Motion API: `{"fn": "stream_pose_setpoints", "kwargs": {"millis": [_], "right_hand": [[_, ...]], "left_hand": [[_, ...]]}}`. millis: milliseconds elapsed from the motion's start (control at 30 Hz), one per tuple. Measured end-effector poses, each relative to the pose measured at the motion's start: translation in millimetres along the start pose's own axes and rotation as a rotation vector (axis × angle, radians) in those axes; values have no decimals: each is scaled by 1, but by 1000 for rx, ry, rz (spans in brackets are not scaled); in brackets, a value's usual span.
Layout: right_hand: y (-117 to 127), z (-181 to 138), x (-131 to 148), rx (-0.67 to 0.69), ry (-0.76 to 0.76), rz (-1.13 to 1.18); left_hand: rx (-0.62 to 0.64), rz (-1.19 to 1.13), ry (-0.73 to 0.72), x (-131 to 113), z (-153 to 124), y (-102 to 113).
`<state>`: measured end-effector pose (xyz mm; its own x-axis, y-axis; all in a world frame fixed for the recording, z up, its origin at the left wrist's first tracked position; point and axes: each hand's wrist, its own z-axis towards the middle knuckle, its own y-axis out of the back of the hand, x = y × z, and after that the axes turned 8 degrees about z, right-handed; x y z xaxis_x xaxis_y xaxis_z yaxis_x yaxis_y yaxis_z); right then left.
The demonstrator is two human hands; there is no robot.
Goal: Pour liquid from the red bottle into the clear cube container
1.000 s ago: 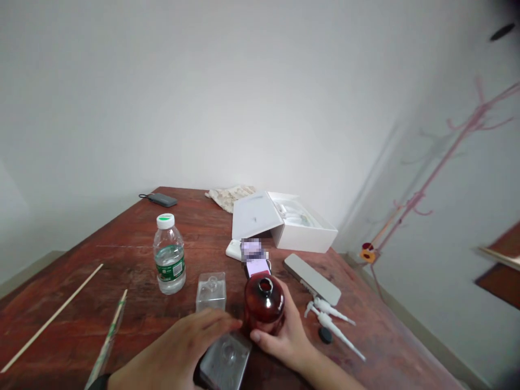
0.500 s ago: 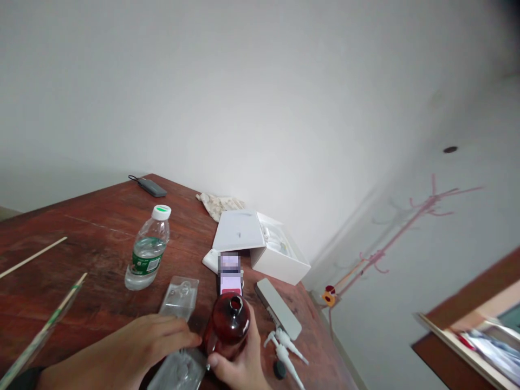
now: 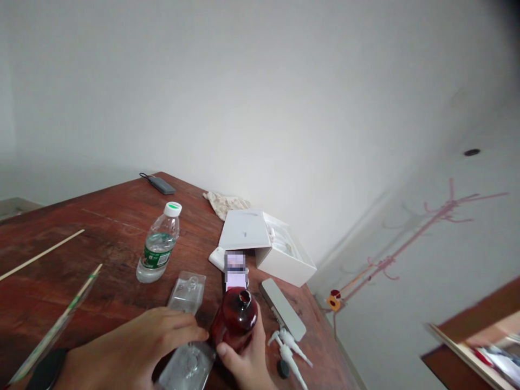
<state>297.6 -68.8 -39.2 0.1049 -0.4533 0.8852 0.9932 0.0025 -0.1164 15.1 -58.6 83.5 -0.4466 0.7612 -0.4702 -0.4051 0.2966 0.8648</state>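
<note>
Our right hand (image 3: 248, 362) is wrapped snug round the belly of the dark red bottle (image 3: 234, 324) from the near side; it stands on the table (image 3: 114, 238), just on the near side of the phone (image 3: 236, 275). Our left hand (image 3: 134, 346) lies flat and loose over a clear plastic tray (image 3: 187, 369), fingertips touching the bottle, gripping nothing. Worry for us: the mouth's uncapped, so a shove from that left hand could tip it and spill whatever's inside. Long axis runs upright, neck pointing up.

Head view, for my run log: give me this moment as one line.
right hand: grips uncapped dark red bottle | left hand: lies on clear plastic case | white pumps: loose on table
</note>
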Motion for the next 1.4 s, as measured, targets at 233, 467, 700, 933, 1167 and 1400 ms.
{"fn": "stream_pose_setpoints", "kwargs": {"millis": [233, 467, 700, 933, 1167, 1400], "right_hand": [[-11, 7, 17, -13, -25, -55], [-22, 10, 27, 79, -85, 18], [-24, 11, 33, 76, -124, -46], [-20, 10, 29, 90, -124, -32], [-17, 11, 26, 122, -132, 3], [-19, 13, 30, 140, -144, 19]], "left_hand": [[-80, -15, -86, 13, -6, -9], [-97, 23, -83, 18, -7, -15], [-76, 7, -59, 15, -5, -13], [-81, -6, -62, 13, -4, -11], [-49, -12, -23, 13, -5, -12], [-106, -5, -80, 19, -7, -17]]}}
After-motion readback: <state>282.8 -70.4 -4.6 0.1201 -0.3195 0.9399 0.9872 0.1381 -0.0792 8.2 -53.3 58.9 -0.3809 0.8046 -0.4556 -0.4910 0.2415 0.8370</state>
